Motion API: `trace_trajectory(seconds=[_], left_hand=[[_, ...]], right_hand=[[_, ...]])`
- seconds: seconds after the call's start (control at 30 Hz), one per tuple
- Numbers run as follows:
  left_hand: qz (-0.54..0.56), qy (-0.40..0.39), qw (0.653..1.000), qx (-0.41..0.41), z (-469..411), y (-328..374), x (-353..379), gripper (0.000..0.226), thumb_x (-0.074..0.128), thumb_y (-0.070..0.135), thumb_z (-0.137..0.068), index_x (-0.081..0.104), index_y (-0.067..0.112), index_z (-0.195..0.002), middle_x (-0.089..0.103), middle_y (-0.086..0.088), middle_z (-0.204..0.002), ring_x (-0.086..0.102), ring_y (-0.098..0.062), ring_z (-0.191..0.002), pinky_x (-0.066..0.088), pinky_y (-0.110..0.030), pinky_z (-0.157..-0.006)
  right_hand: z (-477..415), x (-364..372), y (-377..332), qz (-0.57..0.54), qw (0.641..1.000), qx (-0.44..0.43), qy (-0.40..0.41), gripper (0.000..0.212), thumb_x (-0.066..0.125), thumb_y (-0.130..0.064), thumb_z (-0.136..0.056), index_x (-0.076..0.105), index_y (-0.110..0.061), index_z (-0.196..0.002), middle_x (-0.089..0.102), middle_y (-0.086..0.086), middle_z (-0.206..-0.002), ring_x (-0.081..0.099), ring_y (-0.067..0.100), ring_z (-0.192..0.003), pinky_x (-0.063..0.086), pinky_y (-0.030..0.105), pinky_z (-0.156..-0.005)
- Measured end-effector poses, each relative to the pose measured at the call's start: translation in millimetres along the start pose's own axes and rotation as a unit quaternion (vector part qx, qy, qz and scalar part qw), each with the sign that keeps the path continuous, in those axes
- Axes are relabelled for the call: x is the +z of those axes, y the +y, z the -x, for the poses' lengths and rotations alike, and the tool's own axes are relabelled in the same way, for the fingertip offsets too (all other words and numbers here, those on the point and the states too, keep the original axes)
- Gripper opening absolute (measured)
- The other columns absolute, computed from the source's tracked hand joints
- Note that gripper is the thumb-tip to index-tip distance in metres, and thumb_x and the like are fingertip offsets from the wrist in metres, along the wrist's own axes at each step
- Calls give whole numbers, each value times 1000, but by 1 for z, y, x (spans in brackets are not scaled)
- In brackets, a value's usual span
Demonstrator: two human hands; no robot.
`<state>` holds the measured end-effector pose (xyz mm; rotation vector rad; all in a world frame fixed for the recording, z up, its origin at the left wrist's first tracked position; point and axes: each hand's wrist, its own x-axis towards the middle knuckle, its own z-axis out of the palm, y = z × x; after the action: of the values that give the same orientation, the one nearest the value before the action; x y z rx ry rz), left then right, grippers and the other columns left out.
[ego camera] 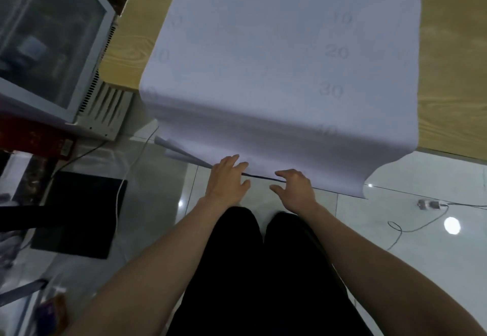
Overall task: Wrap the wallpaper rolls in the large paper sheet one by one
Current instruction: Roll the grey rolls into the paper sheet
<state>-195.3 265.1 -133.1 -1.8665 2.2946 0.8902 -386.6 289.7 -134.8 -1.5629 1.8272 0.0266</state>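
Left hand [228, 180] and right hand [295, 190] touch the paper sheet [263, 58] at its hanging edge, fingers loose, gripping nothing; thin, floppy, probably best pinched near corners.

The paper sheet [276, 58] overhangs the table [453, 85], with left hand [226, 178] and right hand [296, 189] seemingly on its end.

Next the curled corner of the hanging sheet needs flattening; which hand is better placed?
Probably left. The left hand rests on the paper sheet nearest the curled corner; the right hand sits farther along the edge.
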Motion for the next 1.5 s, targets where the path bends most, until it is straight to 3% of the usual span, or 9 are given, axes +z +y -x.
trace_trajectory(seconds=[0.2,0.37,0.57,0.7,0.83,1.0,1.27,1.4,1.5], left_hand=[[-7,8,1000,11,-17,-9,15,51,54,36,-94,43,23,-142,28,-6,-156,23,-24,-142,18,-39,-114],[-6,-1,1000,9,-23,-15,26,52,54,37,-94,43,22,-142,28,-6,-155,23,-24,-142,18,-41,-114],[-22,-1,1000,19,-22,-13,28,50,53,37,-95,44,23,-142,30,-6,-154,25,-23,-141,19,-42,-115],[-32,7,999,18,-12,-9,20,46,52,40,-95,48,26,-139,33,-5,-153,27,-21,-141,16,-43,-117],[-41,33,998,29,5,0,2,45,51,43,-95,49,28,-137,37,-2,-151,29,-19,-140,8,-42,-116],[-58,63,995,55,18,7,-25,47,54,47,-91,52,30,-134,42,0,-146,31,-19,-139,0,-49,-115],[-42,87,984,148,35,6,-48,44,75,42,-76,65,27,-117,58,-2,-128,49,-23,-125,13,-55,-114],[-27,94,981,165,37,7,-55,34,75,40,-76,70,27,-107,62,0,-113,53,-21,-112,21,-48,-110],[-14,114,977,179,32,8,-60,31,79,37,-73,74,22,-99,61,-1,-97,50,-18,-98,31,-36,-94]], right_hand=[[-24,13,12,57,998,3,2,39,61,-36,-91,62,-20,-127,57,5,-131,48,25,-122,36,37,-100],[-35,23,22,40,999,-8,27,17,60,-26,-92,74,-19,-100,68,1,-111,58,23,-102,41,35,-87],[-35,20,24,48,998,-36,26,21,45,-21,-99,65,-14,-99,67,3,-100,56,25,-96,35,35,-83],[-20,4,15,46,998,-36,27,23,38,-28,-102,58,-18,-98,65,3,-90,57,27,-86,35,38,-90],[-2,-12,4,33,999,-23,20,23,39,-32,-101,59,-20,-98,68,2,-92,60,27,-90,28,37,-91],[11,-34,-8,-21,999,8,-24,15,47,-31,-98,55,-25,-87,68,3,-98,60,29,-97,35,38,-90],[30,-61,-21,-110,990,56,-65,16,55,-26,-93,63,-23,-79,65,0,-92,60,25,-93,42,35,-82],[37,-76,-24,-161,981,55,-95,18,58,-23,-92,64,-18,-75,64,3,-89,60,26,-90,46,38,-80],[40,-83,-28,-159,982,35,-100,16,54,-23,-95,64,-14,-86,62,4,-95,58,26,-93,44,35,-78]])
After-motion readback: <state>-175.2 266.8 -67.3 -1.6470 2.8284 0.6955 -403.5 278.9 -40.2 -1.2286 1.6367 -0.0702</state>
